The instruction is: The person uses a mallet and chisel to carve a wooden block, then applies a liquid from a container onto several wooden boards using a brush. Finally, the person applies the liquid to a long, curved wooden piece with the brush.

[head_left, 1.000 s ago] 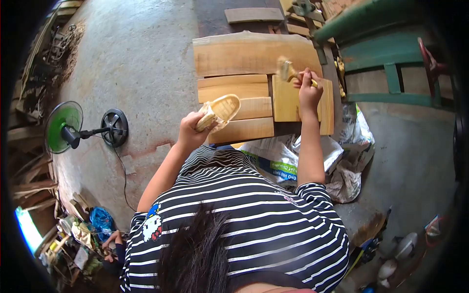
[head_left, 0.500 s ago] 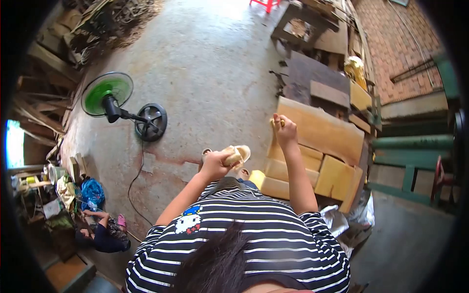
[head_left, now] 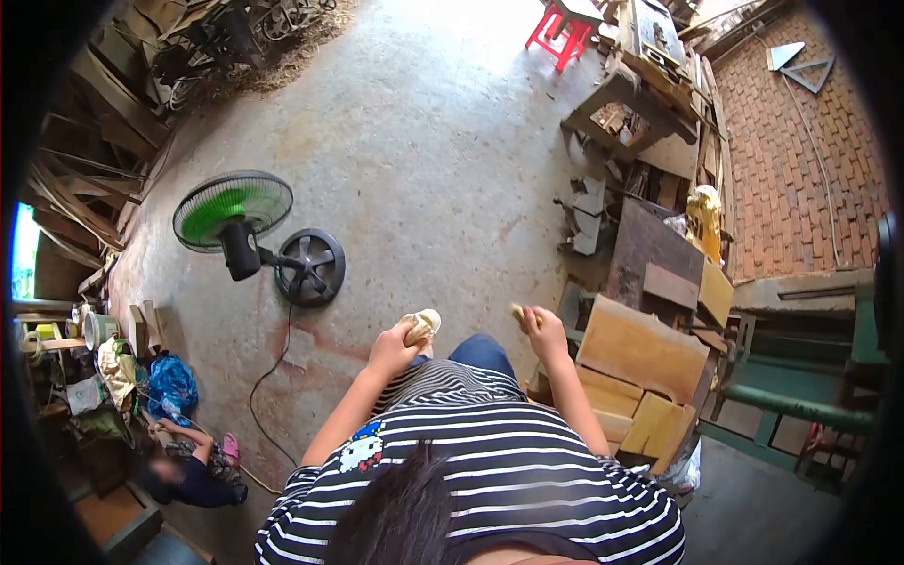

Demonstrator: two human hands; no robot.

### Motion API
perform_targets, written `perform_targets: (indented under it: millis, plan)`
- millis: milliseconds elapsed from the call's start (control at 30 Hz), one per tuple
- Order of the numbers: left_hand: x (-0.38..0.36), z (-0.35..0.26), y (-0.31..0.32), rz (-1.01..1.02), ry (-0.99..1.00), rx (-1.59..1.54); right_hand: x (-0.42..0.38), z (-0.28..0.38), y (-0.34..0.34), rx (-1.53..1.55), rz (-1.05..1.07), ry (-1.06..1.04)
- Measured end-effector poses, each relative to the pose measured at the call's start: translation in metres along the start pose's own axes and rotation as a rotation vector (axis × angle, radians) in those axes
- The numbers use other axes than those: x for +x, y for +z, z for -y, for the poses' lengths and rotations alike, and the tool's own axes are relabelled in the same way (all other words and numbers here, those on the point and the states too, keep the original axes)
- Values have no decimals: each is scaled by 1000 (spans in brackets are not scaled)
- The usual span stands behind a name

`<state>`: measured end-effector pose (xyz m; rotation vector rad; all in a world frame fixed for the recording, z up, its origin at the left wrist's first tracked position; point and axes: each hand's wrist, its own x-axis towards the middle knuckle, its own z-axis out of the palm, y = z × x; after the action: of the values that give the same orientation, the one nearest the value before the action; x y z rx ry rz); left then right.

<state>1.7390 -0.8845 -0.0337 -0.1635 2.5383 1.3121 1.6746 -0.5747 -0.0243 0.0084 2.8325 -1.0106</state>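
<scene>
My left hand, low in front of my body, is closed around a pale cream and tan object, whose kind I cannot make out. Apart from it to the right, my right hand has its fingers closed on a small yellowish-brown piece, mostly hidden by the fingers. Both hands are in the air above the concrete floor. Nearest to the right hand are yellowish wooden boards, lying beside me on the right. My bent knee in blue trousers shows between the hands.
A standing fan with a round black base is at left, its cord trailing over the floor. A person sits low at lower left near a blue plastic bag. Farther off are a red stool, a workbench and green machinery.
My view has shifted, so the fan and boards appear lower and farther right. My hands have come lower, the right one nearer the left. A blue-clad knee now shows.
</scene>
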Motion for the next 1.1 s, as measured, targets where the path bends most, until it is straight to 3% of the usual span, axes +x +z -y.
perform_targets:
  millis: [167, 300, 367, 433, 567, 633, 667, 733, 800, 933, 1100]
  plan:
    - [53, 10, -34, -53, -53, -10, 21, -17, 8, -58, 74, 320]
    - [112, 13, -43, -100, -62, 11, 71, -4, 19, 68, -11, 329]
    - [150, 6, -49, -148, -45, -4, 113, 21, 28, 638, -70, 290]
    - [193, -6, -60, -136, -76, -57, 164, 60, 24, 783, -55, 186]
    - [273, -60, -96, -109, -92, -160, 278, 131, -9, 788, 97, -146]
    - [306, -75, -115, -130, 12, -187, 337, 149, -5, 824, 212, -262]
    - [315, -83, -129, -126, -8, -190, 365, 165, -10, 686, 287, -271]
    - [341, -97, -152, -214, 136, -169, 412, 201, -26, 531, 371, -292]
    - [368, -97, -174, -224, 119, -245, 457, 239, -27, 359, 450, -425]
    - [439, -86, -217, -273, 168, -392, 534, 294, 4, 282, 608, -328]
    - [546, -63, -298, -263, 347, -416, 624, 326, 66, 242, 522, -264]
